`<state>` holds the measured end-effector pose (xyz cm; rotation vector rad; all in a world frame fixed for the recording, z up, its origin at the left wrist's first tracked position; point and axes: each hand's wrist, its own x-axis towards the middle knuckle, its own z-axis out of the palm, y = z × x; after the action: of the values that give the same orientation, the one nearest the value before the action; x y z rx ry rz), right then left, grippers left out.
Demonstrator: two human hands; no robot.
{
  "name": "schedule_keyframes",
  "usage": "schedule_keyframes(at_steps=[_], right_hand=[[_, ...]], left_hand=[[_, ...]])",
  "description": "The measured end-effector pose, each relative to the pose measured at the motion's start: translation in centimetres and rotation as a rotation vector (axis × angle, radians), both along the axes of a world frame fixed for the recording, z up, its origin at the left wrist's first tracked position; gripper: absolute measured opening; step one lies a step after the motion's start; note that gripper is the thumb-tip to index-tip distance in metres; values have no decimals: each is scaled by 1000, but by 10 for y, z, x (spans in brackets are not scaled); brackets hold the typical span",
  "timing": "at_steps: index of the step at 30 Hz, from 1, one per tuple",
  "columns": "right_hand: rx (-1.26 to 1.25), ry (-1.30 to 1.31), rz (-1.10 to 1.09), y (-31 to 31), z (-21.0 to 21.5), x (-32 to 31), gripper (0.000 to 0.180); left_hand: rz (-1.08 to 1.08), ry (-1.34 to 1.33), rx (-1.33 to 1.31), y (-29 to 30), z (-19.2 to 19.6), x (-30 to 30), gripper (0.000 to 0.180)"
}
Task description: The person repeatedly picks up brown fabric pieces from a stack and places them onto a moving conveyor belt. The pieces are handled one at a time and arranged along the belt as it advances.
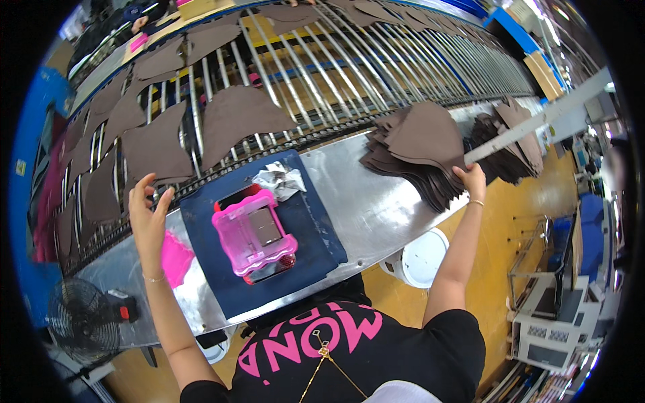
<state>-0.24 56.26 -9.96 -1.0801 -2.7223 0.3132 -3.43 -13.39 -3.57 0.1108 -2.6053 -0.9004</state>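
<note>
Right hand (473,181) out at a stack of brown pieces (423,138), fingertips touching its right edge; can't tell if they grip one. Stack sits, unevenly fanned, on the metal tabletop (363,218), right side. Left hand (149,211) raised, fingers spread, holding nothing, near the roller conveyor (376,74). Between hands: pink plastic tray (235,233) on a dark blue mat (312,248), crumpled silvery wrapper (281,180) near it. Loose brown pieces (158,148) lie across the rollers.
</note>
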Motion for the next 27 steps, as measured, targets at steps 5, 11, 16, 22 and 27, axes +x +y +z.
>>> schedule_keyframes(at_steps=[5,11,16,22,27], right_hand=[[-167,-52,46,53,-29,3,64],[97,-106,74,26,-14,4,54],[-35,-108,187,-2,18,6,43],[-246,348,454,-141,141,4,39],[-419,641,761,-242,186,7,33]], left_hand=[[30,49,28,-1,-1,2,43],[68,31,8,-7,-2,10,43],[40,24,-17,-5,-1,11,42],[-198,122,91,29,26,5,39],[-412,296,113,83,50,-2,50]])
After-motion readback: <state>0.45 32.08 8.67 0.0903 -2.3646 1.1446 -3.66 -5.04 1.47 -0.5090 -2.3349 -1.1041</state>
